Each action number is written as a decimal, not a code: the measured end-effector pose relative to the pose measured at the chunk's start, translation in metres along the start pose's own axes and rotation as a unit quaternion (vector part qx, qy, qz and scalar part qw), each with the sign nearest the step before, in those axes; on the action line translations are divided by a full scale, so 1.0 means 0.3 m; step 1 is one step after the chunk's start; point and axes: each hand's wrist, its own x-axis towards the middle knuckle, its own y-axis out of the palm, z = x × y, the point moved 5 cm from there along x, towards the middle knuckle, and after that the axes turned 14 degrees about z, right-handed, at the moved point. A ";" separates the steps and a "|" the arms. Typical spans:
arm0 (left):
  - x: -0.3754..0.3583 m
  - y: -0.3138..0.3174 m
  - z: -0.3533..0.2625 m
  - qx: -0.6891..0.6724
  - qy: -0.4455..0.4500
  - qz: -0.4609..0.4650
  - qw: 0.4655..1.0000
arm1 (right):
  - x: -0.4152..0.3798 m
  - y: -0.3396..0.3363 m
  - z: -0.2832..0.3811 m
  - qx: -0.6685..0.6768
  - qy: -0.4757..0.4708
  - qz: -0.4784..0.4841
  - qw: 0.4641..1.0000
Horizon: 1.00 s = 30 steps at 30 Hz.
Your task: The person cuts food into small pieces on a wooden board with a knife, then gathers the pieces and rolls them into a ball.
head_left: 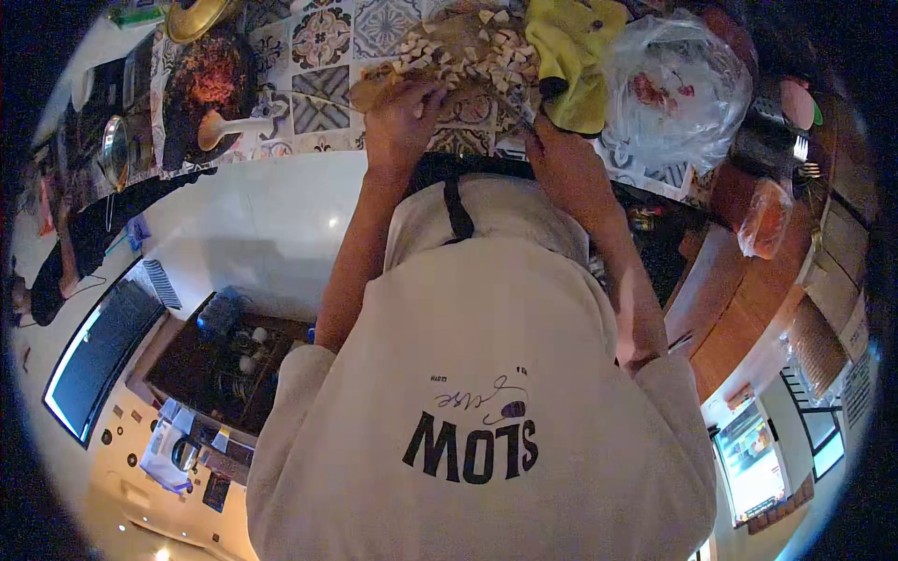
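At the top centre of the frame a heap of pale diced pieces (468, 47) lies on a wooden cutting board (374, 92), which sits on a patterned tiled counter (323, 37). The left hand (404, 110) rests on the near edge of the heap with its fingers curled down onto the cubes, pressing or gathering them rather than clamped on any single one. The right hand (566, 159) sits just right of the heap, its fingers folded as if round a handle; a thin dark line running up from it toward the cubes may be a knife, but it is too blurred to tell, so I cannot say for sure what that hand is closed on. If it is a blade, the risk is plain: the left fingertips lie among the pieces close to where it would fall. The heap is also piled high and reaches the board's edge, so a push could send cubes onto the tiles. A yellow cloth (575, 56) lies touching the right side of the heap and could drag pieces off or catch under the hand. Just beyond it, at upper right, a bulging clear plastic bag (678, 89) crowds the right arm. At upper left a dark pan (208, 89) of browned food with a wooden spoon (234, 126) in it stands near the board; a stray elbow could knock its handle.
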 end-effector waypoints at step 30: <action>-0.010 -0.087 0.150 -0.077 -0.096 0.038 0.992 | 0.010 0.026 -0.117 0.037 0.084 -0.034 0.995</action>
